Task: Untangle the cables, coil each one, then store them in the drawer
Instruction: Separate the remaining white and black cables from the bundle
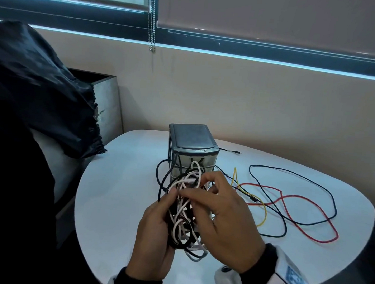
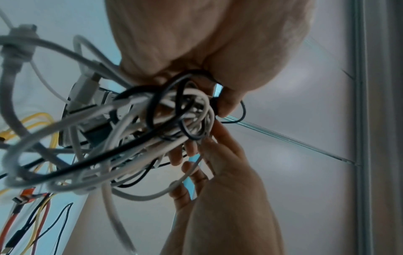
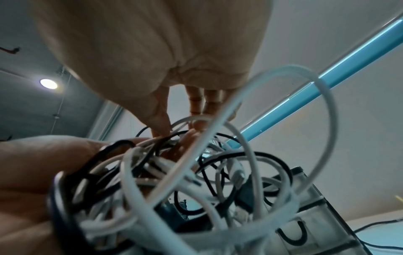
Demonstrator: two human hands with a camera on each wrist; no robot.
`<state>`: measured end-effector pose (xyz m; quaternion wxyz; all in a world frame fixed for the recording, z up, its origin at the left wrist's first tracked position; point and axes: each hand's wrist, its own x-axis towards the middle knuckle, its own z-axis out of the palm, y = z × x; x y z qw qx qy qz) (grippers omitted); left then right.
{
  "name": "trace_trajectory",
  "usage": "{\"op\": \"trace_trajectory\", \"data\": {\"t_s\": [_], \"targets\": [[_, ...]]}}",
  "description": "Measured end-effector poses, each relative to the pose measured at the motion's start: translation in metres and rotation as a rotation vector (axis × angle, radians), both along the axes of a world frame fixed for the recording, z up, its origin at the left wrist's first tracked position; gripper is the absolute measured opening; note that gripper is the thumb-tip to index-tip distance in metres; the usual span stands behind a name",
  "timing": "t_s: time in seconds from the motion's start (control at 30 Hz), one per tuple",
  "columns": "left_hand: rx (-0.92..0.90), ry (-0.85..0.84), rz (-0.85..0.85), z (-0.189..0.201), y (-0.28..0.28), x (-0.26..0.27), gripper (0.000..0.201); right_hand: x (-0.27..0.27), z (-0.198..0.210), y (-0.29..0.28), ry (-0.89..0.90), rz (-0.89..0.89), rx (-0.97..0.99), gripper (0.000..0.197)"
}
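A tangled bundle of white and black cables [image 1: 184, 209] [image 2: 135, 134] [image 3: 191, 181] is held up above the white table [image 1: 118, 192]. My left hand [image 1: 156, 222] [image 2: 207, 60] grips the bundle from the left side. The thumb and fingertips of my right hand [image 1: 213, 206] [image 3: 174, 126] pinch strands at the top of the tangle. Behind the bundle stands a small grey drawer unit [image 1: 192, 150] [image 3: 309, 224] with clear drawer fronts, shut. A red cable [image 1: 308, 215], a yellow cable [image 1: 263, 211] and a thin black cable [image 1: 300, 176] lie loose on the table to the right.
A black bag [image 1: 37, 95] covers a seat at the left, with a grey box [image 1: 106, 100] behind it. The beige wall and a window sill run along the back. A bead chain [image 1: 152, 20] hangs from the blind.
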<state>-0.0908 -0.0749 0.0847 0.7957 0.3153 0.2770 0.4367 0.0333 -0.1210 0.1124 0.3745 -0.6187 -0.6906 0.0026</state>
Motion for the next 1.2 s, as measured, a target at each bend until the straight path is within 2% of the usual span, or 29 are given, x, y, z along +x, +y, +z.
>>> {"op": "trace_trajectory", "data": {"t_s": [0.1,0.23,0.37,0.43,0.5,0.67,0.77,0.87,0.93,1.1,1.17,1.2], "targets": [[0.033,0.013,0.03,-0.002,-0.004,0.005,0.042,-0.006,0.0,0.003,0.033,-0.097,0.035,0.024],[0.044,-0.035,0.045,-0.006,-0.012,0.015,0.039,-0.013,0.0,0.008,0.066,-0.271,0.021,0.032],[-0.018,-0.109,0.042,-0.009,-0.012,0.012,0.038,-0.015,-0.005,0.009,0.064,-0.215,-0.113,0.018],[-0.029,-0.128,0.04,-0.009,-0.011,0.01,0.037,-0.013,-0.004,0.01,0.167,-0.18,-0.118,0.006],[-0.028,-0.121,0.039,-0.009,-0.01,0.01,0.037,-0.012,-0.001,0.01,0.241,-0.177,-0.143,0.006],[-0.015,-0.071,0.086,-0.006,-0.009,0.015,0.04,-0.016,0.003,0.009,0.03,-0.238,-0.188,0.024],[0.028,-0.038,0.076,0.0,-0.011,0.014,0.035,-0.011,0.0,0.012,0.207,-0.164,-0.097,0.015],[0.06,0.012,0.032,0.004,-0.009,0.012,0.032,-0.006,-0.004,0.013,0.38,-0.129,-0.074,0.018],[0.035,0.025,-0.002,0.003,-0.005,0.012,0.031,-0.006,-0.009,0.011,0.339,-0.108,-0.03,0.018],[-0.032,-0.011,-0.006,-0.001,0.003,0.014,0.03,-0.008,-0.015,0.009,-0.055,-0.178,0.104,0.016],[-0.053,-0.025,0.001,-0.004,0.005,0.015,0.028,-0.009,-0.018,0.012,-0.093,-0.16,0.123,0.012],[-0.067,-0.03,0.012,-0.005,0.006,0.015,0.029,-0.009,-0.019,0.012,-0.039,-0.121,0.116,0.011]]}}
